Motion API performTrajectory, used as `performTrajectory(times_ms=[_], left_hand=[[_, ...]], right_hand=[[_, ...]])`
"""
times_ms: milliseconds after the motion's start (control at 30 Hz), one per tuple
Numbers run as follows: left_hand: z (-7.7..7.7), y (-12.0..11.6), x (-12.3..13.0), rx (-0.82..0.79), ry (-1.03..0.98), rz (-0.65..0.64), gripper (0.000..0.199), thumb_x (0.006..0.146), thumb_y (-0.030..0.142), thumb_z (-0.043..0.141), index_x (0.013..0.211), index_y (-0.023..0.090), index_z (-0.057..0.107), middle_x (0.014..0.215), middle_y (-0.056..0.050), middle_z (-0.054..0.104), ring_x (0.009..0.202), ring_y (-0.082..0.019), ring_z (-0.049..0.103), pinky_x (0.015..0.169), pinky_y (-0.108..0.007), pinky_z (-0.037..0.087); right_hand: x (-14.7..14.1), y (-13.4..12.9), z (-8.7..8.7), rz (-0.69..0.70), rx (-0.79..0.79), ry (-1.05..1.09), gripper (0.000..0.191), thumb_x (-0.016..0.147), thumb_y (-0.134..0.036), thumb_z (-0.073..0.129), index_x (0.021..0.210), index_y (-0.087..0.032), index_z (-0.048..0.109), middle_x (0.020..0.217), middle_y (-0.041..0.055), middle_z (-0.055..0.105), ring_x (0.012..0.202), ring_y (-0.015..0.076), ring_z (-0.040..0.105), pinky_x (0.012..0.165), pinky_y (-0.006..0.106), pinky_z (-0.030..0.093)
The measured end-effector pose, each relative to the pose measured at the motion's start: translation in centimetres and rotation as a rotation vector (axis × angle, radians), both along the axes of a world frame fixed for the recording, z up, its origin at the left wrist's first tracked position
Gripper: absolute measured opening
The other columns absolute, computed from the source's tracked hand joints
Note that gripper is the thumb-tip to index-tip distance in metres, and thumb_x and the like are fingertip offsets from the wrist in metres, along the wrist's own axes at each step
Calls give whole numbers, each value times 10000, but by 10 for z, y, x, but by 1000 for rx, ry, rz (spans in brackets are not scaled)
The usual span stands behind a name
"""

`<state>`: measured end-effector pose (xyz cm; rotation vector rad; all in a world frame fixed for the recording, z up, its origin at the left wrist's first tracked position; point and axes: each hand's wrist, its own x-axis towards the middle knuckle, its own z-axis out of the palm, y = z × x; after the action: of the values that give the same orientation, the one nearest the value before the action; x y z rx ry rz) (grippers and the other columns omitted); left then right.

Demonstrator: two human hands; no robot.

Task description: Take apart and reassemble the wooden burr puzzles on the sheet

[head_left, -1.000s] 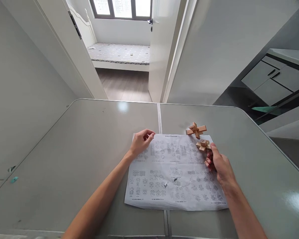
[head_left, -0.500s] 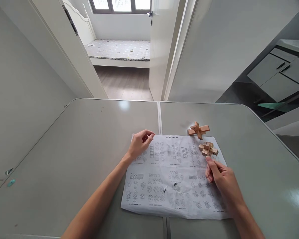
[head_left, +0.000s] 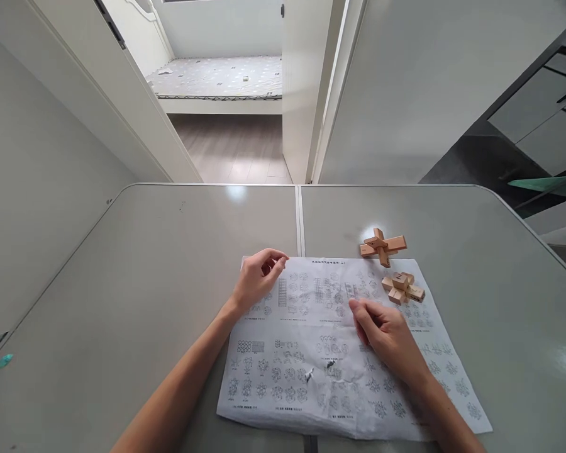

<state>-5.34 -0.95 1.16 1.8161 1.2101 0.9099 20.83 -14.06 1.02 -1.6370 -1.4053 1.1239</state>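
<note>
A printed paper sheet (head_left: 311,343) with rows of small line diagrams lies on the table. My left hand (head_left: 259,277) rests on its upper left corner, fingers loosely curled with thumb near the index finger and nothing visible in them. Over the right half of the sheet is my right hand (head_left: 387,333), closed with thumb against the index finger; no object shows in it. Right of its fingertips, a wooden block puzzle (head_left: 400,288) sits on the sheet's upper right part. Another wooden burr puzzle (head_left: 382,246), a cross of interlocked bars, stands just beyond the sheet's top edge.
The grey table (head_left: 170,264) has a seam (head_left: 299,220) down its middle. Two small torn spots (head_left: 310,375) mark the sheet. Beyond the table stand an open door (head_left: 306,82) and a bed (head_left: 221,78). A small teal item (head_left: 4,360) is at the far left.
My right hand has moved left, away from the nearer wooden puzzle to the sheet's middle. My left hand stays at the corner. The camera view has tilted down slightly.
</note>
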Motion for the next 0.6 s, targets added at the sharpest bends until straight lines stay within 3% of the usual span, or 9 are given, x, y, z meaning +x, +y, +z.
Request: performTrajectory(times_ms=[233,367,600], left_hand=[[-1,-1,1,-1,12,17,252,1008,377,607,927,195,762,719,2,666,591,-106,510,570,-247,415],[0,-2,1,-6,20,15,242,1011,358,603,928,191,758,732,0,674,597,-105,512,575,-248,416],[-2,0,0,5,17,-12,220,1020,334,610,957,185,759,768,-3,706,614,-103,540,583,-240,433]], right_hand=[[-20,37,4,122,42,62,620,1068,-611,483,573,-239,447,490,-25,486,490,136,435,533,275,370],[-26,54,4,109,71,88,623,1054,-645,492,578,-245,452,478,-34,475,468,130,419,526,275,373],[-21,55,-4,59,148,94,607,1074,-606,489,587,-245,465,480,-31,490,459,131,435,517,281,381]])
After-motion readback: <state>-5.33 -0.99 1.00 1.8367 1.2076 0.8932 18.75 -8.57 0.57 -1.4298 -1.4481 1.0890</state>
